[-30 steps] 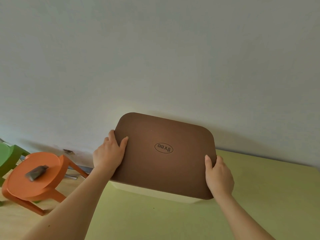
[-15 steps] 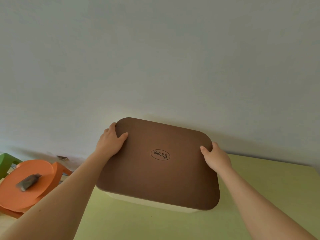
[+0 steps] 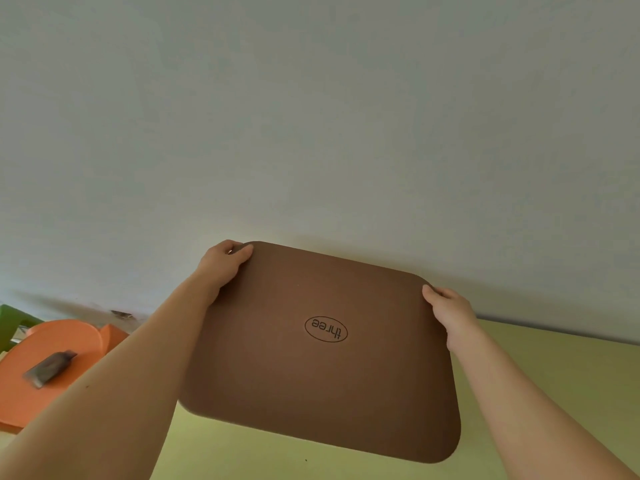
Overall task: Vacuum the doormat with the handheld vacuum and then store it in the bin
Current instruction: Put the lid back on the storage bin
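Gripping the brown round-cornered lid at its two far corners, the hands are set well apart. The left hand is curled over the far-left corner with the thumb laid on top, and the right hand is clamped on the far-right corner. The lid is held above the pale yellow-green tabletop, close to the grey-white wall, with its oval printed logo facing up. The bin is hidden beneath the lid. Neither the handheld vacuum nor the doormat is in view, so it cannot be told whether the vacuum is inside.

The step in hand is judged to be the handling of the lid over the bin. Whether the lid is already free of the rim cannot be told. Both corners are best raised evenly, so that one side is not jammed. Because only the far edge is held, the near edge hangs unsupported and a firm pinch is needed to stop it sagging. The bare tabletop on the right is suited as a set-down place. On the left, the round orange plastic stool with a small dark grey object on it is best avoided.
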Motion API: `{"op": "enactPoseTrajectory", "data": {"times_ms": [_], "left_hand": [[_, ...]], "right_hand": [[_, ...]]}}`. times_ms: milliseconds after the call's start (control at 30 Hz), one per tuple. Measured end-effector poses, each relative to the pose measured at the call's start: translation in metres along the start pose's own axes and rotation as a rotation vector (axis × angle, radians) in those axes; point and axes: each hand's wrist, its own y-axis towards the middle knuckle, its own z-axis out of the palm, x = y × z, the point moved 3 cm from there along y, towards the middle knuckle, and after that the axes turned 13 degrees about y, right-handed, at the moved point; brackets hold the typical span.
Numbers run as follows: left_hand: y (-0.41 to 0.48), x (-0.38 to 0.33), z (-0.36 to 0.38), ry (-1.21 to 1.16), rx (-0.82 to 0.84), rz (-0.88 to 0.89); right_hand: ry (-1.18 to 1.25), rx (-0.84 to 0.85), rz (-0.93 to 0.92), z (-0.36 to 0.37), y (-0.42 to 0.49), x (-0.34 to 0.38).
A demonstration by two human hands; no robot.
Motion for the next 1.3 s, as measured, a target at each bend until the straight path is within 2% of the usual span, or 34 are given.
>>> {"op": "enactPoseTrajectory", "data": {"times_ms": [100,267,333,567,733,800,933,1133,1300], "left_hand": [[0.004,-0.003,-0.001,-0.081,0.024,-0.042],[0.006,-0.004,0.003,-0.089,-0.074,-0.058],[0.005,-0.005,0.004,-0.091,-0.065,-0.058],[0.005,0.001,-0.001,-0.058,-0.032,-0.021],[0.007,0.0,0.0,-0.052,-0.068,-0.051],[0.005,0.002,0.0,0.001,-0.124,-0.042],[-0.015,0.017,0.002,0.283,-0.161,-0.014],[-0.05,0.06,0.0,0.321,-0.01,-0.122],[-0.041,0.046,-0.008,0.458,-0.138,-0.061]], "right_hand": [[0.025,-0.026,0.002,0.001,0.004,0.004],[0.028,-0.052,-0.023,0.002,0.006,0.006],[0.018,-0.061,-0.047,0.001,0.003,0.007],[0.0,0.045,-0.013,0.004,0.002,0.001],[-0.08,0.013,-0.034,0.008,0.007,0.009],[-0.168,0.02,-0.053,0.012,0.004,0.01],[-0.31,0.036,-0.008,0.004,-0.008,-0.004],[-0.456,0.111,0.108,-0.019,-0.024,-0.033],[-0.482,0.056,0.017,-0.004,-0.029,-0.019]]}}
